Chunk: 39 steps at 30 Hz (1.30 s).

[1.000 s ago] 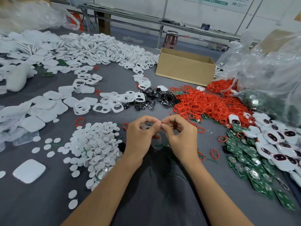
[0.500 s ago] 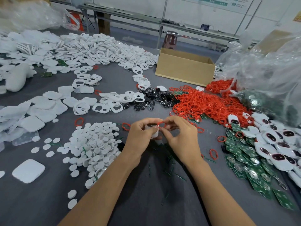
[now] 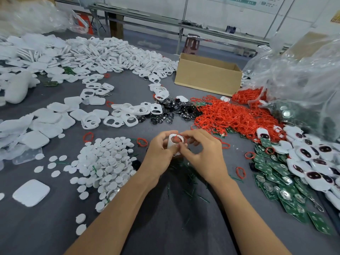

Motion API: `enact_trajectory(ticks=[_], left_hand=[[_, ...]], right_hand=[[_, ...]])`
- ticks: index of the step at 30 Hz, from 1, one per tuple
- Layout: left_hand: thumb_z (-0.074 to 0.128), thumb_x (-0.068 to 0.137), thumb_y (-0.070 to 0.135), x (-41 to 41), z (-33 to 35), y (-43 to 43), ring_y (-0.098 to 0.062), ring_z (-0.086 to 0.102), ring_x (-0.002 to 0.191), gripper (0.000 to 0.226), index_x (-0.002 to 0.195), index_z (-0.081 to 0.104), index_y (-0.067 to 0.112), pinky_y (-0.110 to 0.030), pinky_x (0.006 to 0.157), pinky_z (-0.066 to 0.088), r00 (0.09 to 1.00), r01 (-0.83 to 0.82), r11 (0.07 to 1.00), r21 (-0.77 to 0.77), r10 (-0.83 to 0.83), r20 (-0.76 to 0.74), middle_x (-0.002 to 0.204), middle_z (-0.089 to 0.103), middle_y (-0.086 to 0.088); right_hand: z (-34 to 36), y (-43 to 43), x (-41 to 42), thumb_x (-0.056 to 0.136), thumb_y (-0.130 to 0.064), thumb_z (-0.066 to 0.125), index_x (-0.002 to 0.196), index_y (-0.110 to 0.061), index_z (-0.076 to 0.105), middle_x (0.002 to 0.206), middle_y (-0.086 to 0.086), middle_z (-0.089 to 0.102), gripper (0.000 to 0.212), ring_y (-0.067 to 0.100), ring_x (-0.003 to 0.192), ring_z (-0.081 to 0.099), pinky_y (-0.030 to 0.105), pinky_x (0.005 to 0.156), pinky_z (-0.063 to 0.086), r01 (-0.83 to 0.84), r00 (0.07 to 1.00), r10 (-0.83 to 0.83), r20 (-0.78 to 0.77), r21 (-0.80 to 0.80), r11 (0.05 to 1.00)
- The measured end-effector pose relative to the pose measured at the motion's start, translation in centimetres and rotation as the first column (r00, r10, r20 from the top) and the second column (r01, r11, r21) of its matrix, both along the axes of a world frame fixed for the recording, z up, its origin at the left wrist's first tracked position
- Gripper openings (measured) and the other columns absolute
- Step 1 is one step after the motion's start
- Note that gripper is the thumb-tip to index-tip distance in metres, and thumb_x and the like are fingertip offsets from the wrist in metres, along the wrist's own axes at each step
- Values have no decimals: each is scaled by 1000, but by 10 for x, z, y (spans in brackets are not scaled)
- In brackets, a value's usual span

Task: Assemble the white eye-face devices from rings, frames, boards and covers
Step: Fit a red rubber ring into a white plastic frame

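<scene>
Your left hand (image 3: 160, 153) grips a white frame (image 3: 172, 142) above the middle of the grey counter (image 3: 165, 227), fingers curled round it, while your right hand (image 3: 204, 153) pinches a red ring (image 3: 177, 138) at the frame's opening. Parts crowd the surface: white discs (image 3: 106, 159) at 9 o'clock, white covers (image 3: 46, 122) at 10, heaped frames (image 3: 119, 52) at 11, a cardboard box (image 3: 207, 76) at 1, loose red rings (image 3: 230, 115) at 2 beside a clear plastic bag (image 3: 303, 80), green boards (image 3: 276, 181) and finished eye-face devices (image 3: 312, 162) at 3 to 4. Beyond the counter at 12 o'clock, a long metal bench (image 3: 165, 19) runs along a pale wall.
</scene>
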<state>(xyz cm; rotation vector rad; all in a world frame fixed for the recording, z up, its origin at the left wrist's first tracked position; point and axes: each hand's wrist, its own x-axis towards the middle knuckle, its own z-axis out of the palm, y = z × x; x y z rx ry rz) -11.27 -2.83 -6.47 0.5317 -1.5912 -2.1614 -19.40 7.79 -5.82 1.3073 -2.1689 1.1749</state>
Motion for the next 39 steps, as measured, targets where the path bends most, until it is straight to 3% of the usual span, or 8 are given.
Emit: enact_trajectory(ticks=[4, 7, 14, 20, 26, 30, 36, 39], left_hand=[[55, 85, -16, 0, 3, 0, -24, 64, 92, 36, 115, 59, 4, -33, 78, 56, 997, 62, 994, 92, -57, -50, 104, 67, -17], [55, 83, -17, 1, 4, 0, -19, 63, 83, 37, 116, 60, -1, -25, 72, 56, 995, 86, 993, 75, -83, -52, 98, 67, -14], [47, 86, -18, 0, 3, -4, -22, 60, 86, 41, 123, 57, -4, -31, 74, 53, 996, 83, 988, 128, -79, -36, 100, 64, -17], [43, 100, 6, -1, 1, -8, -26, 60, 94, 30, 123, 57, -7, -37, 81, 54, 994, 97, 973, 211, -83, -76, 102, 66, -18], [44, 101, 6, -3, -1, -6, -17, 63, 80, 26, 118, 62, -2, -27, 66, 59, 999, 25, 986, 162, -18, -48, 93, 69, -12], [45, 101, 6, -4, -3, -3, -23, 63, 91, 26, 118, 62, -1, -34, 76, 59, 1000, 16, 995, 97, -13, -27, 106, 68, -23], [38, 102, 3, -7, -1, 1, -23, 62, 92, 24, 105, 62, 5, -33, 75, 58, 997, 49, 970, 237, -35, -63, 94, 67, -13], [38, 101, 2, -8, 0, 0, -21, 63, 86, 26, 100, 64, 7, -34, 75, 58, 999, 11, 970, 244, -2, -37, 92, 68, -12]], right_hand=[[0, 0, -1, 77, -8, 76, 98, -11, 71, 87, -14, 57, 22, 2, 78, 50, 14, 76, 42, -4, 999, 4, -33, -7, 1000], [-1, -1, 0, 79, -10, 75, 98, -11, 71, 90, -7, 65, 19, 9, 81, 57, 18, 76, 45, -13, 999, 12, -36, -8, 1000], [-1, -1, -2, 76, -2, 75, 99, -13, 73, 92, -2, 68, 25, 4, 78, 57, 13, 76, 46, -46, 999, 45, -28, -12, 999], [3, 0, -3, 74, 3, 76, 97, -9, 75, 90, 3, 70, 26, 7, 81, 60, 7, 78, 44, -57, 998, 57, 0, -38, 998], [0, -6, 2, 74, 4, 76, 90, -5, 77, 90, 3, 70, 19, 8, 83, 63, 16, 80, 49, -38, 992, 50, 117, -102, 994], [-3, -8, 3, 71, 7, 75, 84, -5, 75, 87, 1, 70, 18, 8, 82, 64, 21, 77, 51, -18, 987, 41, 157, -145, 989], [-3, -4, 2, 80, 4, 66, 92, -11, 69, 89, -3, 69, 20, 11, 79, 63, 28, 76, 52, -23, 978, 26, 206, -14, 1000], [-1, -4, 2, 82, 4, 64, 93, -13, 68, 90, -4, 68, 21, 7, 80, 61, 20, 78, 49, -24, 973, 26, 229, -11, 1000]])
